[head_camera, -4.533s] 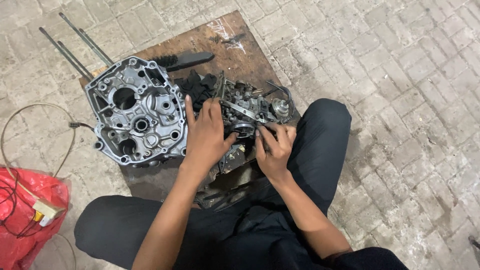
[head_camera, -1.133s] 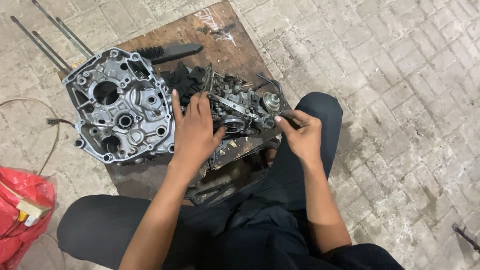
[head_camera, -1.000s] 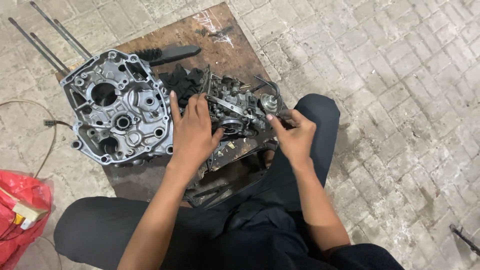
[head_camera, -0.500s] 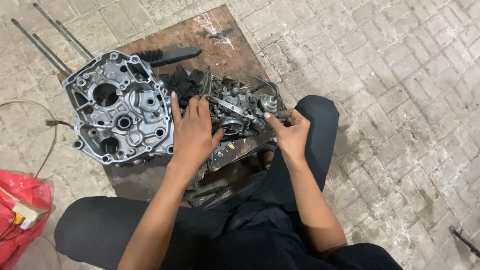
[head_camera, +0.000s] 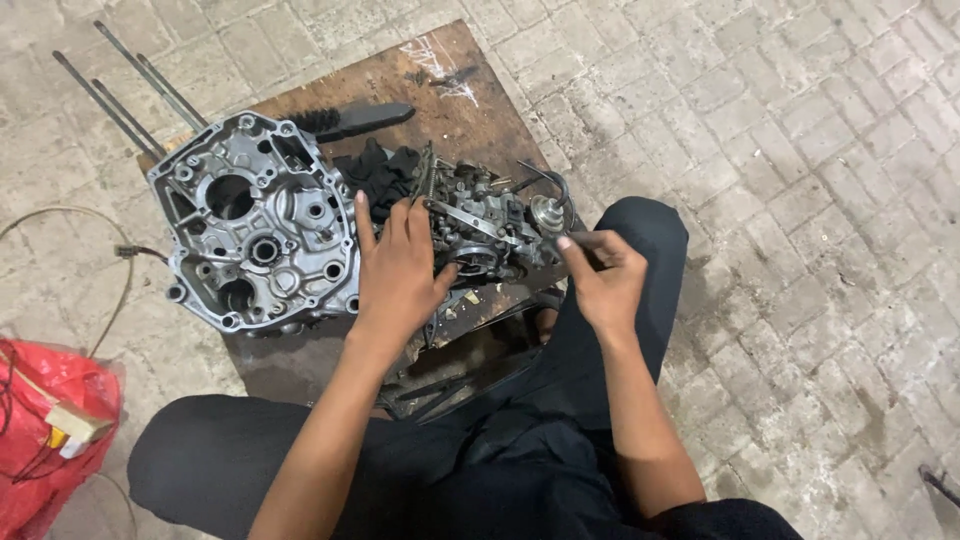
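Here, the left hand (head_camera: 400, 275) lies flat and open on the grimy grey metal carburetor (head_camera: 485, 232); the right hand (head_camera: 600, 275) pinches something too small to tell, which might slip and fall into the floor's cracks.

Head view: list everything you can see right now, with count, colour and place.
engine case: one, silver, left on the board
carburettor: one, grey metal, middle of the board
wooden board: one, brown, on the paving
brush: one, black, behind the engine case
black rag: one, between engine case and carburettor
long rods: about four, grey, far left on the paving
red bag: one, lower left, with wires
left hand: flat on the carburettor
right hand: fingers pinched at the carburettor's right end
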